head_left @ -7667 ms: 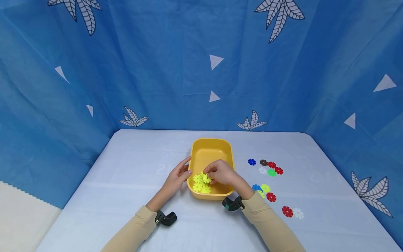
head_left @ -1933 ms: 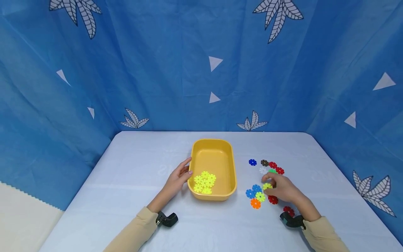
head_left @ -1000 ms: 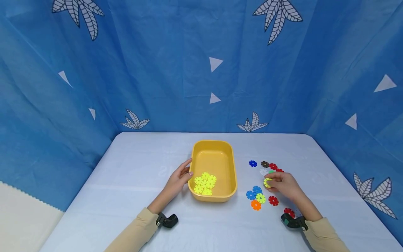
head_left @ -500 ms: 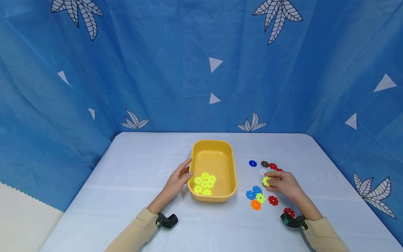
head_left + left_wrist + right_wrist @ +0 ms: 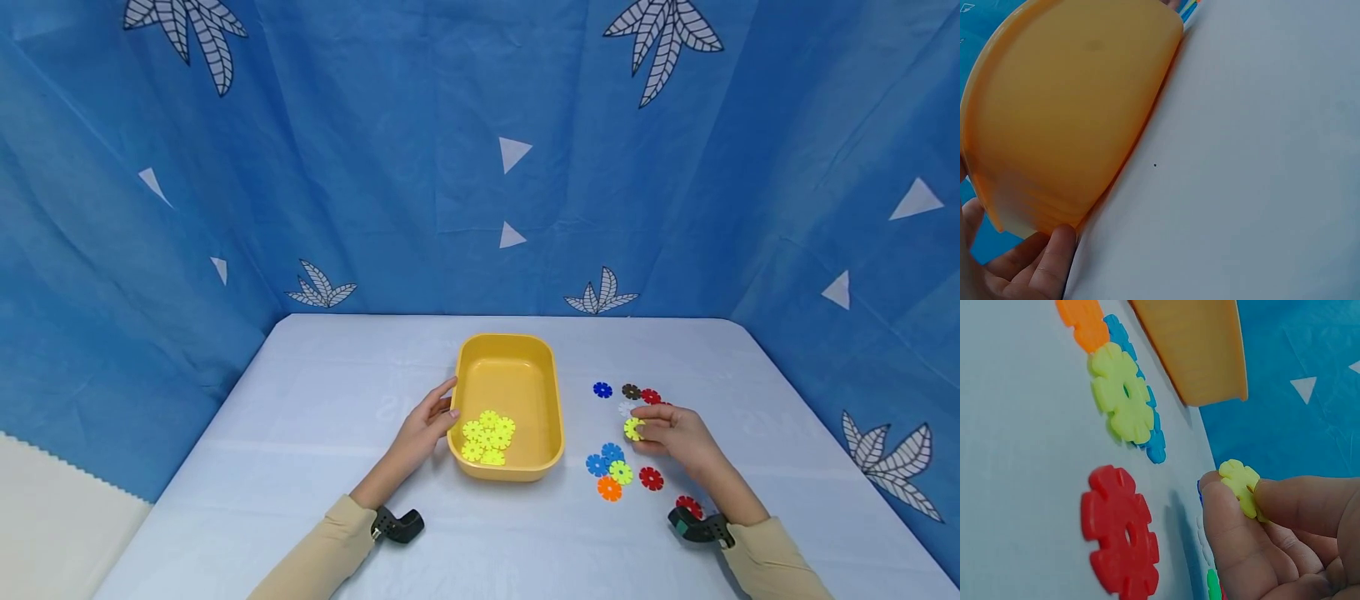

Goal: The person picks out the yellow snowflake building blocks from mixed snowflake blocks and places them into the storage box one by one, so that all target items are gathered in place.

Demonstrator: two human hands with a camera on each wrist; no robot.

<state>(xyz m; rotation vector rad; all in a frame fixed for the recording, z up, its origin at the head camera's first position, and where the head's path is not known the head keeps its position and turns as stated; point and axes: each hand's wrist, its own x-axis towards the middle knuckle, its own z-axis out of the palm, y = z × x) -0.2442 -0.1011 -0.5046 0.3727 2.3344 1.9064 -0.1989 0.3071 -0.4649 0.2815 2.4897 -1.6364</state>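
My left hand (image 5: 420, 429) rests against the left wall of the yellow plastic tub (image 5: 555, 392), its index fingertip and thumb tip at the rim. In the left wrist view, other fingers (image 5: 1057, 256) touch the tub's outer wall low down. Inside the tub, at the near left, lies a cluster of yellow snowflake discs (image 5: 487, 437). To the right of the tub, my right hand (image 5: 678, 437) pinches one yellow snowflake disc (image 5: 1240, 486) between thumb and fingertips, raised off the table. Below it lie a yellow-green disc (image 5: 621, 472) and a red disc (image 5: 651, 478).
Blue discs (image 5: 597, 465) and an orange disc (image 5: 610, 488) lie between tub and right hand. Farther back are a dark blue disc (image 5: 602, 390), a brown disc (image 5: 632, 391) and a red disc (image 5: 650, 397). Another red disc (image 5: 688, 506) lies by the right wrist camera.
Earlier the right hand was in the tub over the yellow discs. It has since moved right and lifted a yellow disc off the table, shifting it slightly left. The left hand stays at the tub.
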